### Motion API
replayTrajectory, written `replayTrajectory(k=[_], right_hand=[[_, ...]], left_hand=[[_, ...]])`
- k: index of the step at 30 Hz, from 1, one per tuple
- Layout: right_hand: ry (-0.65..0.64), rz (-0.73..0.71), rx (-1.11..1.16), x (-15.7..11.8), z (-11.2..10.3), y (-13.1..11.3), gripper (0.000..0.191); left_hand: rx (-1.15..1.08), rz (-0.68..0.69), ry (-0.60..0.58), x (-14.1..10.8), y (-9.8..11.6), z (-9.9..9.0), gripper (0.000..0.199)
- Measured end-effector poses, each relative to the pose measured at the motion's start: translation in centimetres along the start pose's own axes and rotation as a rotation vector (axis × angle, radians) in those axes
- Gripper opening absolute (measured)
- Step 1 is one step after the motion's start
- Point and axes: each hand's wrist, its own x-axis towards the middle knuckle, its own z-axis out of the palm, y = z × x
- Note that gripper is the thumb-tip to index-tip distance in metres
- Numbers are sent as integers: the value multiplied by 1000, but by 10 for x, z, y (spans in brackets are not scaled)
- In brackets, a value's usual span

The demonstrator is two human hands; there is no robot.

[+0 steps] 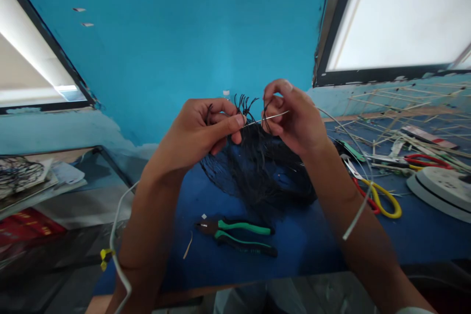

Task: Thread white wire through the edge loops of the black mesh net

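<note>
Both hands are raised above the blue table. My left hand [209, 125] is closed, thumb and fingers pinching a thin pale wire [275, 116] with black mesh loops [245, 104] bunched along it. Close to the wire's right end, my right hand [294, 113] curls its fingers round a black strand of the same netting; the wire passes in front of those fingers. The dark netting [253, 167] hangs below the hands and spreads over the table. Whether the strand at my right hand is threaded on the wire, I cannot tell.
Green-and-black pliers [239, 235] lie near the table's front edge. To the right are scissors with red and yellow handles [384, 198], a white round spool [441, 189] and a frame of thin sticks [412, 103]. A white cord [117, 250] runs beside my left arm.
</note>
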Motion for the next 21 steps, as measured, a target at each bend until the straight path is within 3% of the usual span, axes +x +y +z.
replayTrajectory(k=[5, 7, 15, 21], right_hand=[[-195, 245, 1, -7, 13, -5, 38], [-222, 272, 12, -10, 17, -7, 36], [-90, 224, 124, -12, 26, -8, 10], [-53, 252, 189, -10, 18, -11, 14]], left_hand=[[-7, 9, 28, 3, -4, 5, 16], [-11, 9, 32, 4, -6, 6, 17], [-71, 45, 73, 5, -5, 4, 19], [-209, -13, -17, -3, 5, -5, 20]])
